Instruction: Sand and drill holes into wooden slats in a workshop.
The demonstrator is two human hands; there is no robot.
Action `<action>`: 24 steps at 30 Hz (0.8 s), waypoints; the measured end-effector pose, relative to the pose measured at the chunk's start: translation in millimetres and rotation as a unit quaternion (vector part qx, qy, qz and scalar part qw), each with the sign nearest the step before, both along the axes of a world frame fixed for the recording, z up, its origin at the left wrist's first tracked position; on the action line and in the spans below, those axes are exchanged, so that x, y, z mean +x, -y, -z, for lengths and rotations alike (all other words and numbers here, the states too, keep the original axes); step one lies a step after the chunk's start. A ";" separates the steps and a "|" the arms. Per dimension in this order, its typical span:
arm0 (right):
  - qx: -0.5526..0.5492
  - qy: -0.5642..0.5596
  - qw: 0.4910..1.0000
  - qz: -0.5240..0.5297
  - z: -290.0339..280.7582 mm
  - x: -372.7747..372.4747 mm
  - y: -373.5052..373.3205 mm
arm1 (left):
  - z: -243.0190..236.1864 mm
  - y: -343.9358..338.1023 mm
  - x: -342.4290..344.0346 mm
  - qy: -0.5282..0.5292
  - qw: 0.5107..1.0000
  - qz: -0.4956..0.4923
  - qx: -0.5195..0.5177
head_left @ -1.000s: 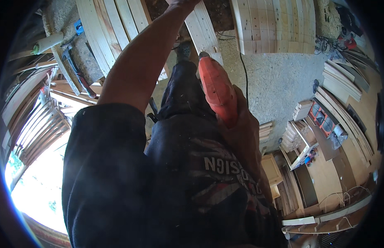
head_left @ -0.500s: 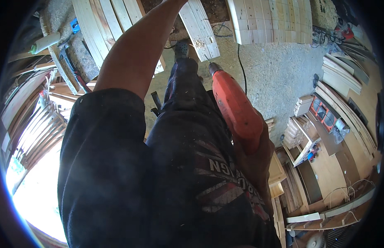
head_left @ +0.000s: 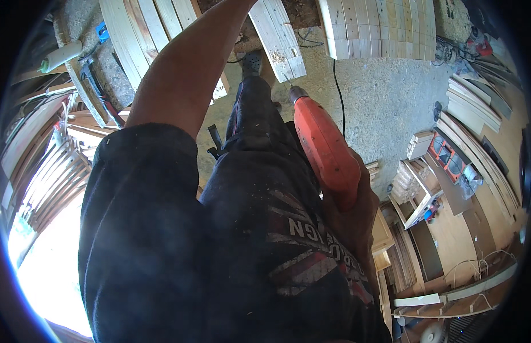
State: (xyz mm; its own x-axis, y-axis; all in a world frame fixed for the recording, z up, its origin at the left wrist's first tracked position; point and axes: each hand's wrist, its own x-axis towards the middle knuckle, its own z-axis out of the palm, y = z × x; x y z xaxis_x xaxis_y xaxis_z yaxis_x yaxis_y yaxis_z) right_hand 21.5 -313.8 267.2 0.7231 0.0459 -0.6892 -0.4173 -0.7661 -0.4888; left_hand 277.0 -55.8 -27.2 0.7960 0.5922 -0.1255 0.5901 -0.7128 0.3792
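Observation:
My right hand [head_left: 360, 200] grips an orange power drill [head_left: 325, 148], its chuck [head_left: 297, 94] pointing forward and its thin bit lying at or close to the near end of a pale board [head_left: 277, 37]. I cannot tell whether the bit touches the wood. Pale shavings [head_left: 280, 56] lie on that board. My left arm stretches to the top edge, where my left hand [head_left: 251, 3] is barely visible beside the board's far part; its fingers are hidden. My dark-clothed leg and a shoe [head_left: 252, 62] are below the board.
Pale planks [head_left: 134, 40] lie at upper left, near a hammer [head_left: 94, 86] and a rolled item [head_left: 60, 56]. A block of slats [head_left: 380, 31] sits at upper right. A black cable [head_left: 340, 91] crosses the concrete floor [head_left: 380, 114]. Wooden frames and boards [head_left: 471, 171] line the right.
Over the last second the drill has moved right and tilted, bringing its bit into sight by the board's end. The view has shifted slightly; in the last half second little else changed.

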 end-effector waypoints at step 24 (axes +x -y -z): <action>0.044 0.006 0.999 -0.022 1.4 6.2 2.9 | -7.5 -0.6 -2.1 -0.013 1.000 0.007 -0.005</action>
